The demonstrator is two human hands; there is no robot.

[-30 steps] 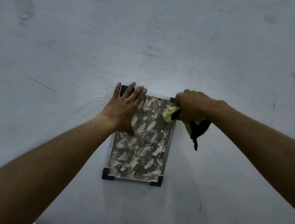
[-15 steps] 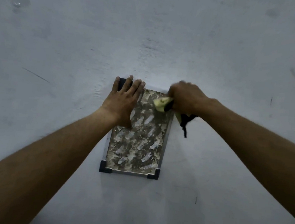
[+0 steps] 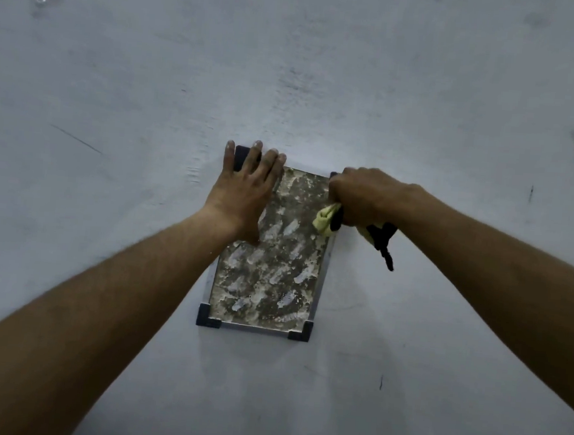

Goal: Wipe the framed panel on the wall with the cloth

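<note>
The right hand [image 3: 366, 196], fingers closed around the cloth [image 3: 325, 220], has slid a little lower along the right edge of the framed panel [image 3: 274, 278] on the wall [image 3: 325, 66], while the left hand [image 3: 242, 196] stays flat, fingers straight, on its upper left; most smears remain.

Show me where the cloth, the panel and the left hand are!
cloth [image 3: 325, 221]: head view, on its yellow bunched end.
framed panel [image 3: 274, 278]: head view, on its smeared middle.
left hand [image 3: 243, 193]: head view, on the back of the hand.
</note>
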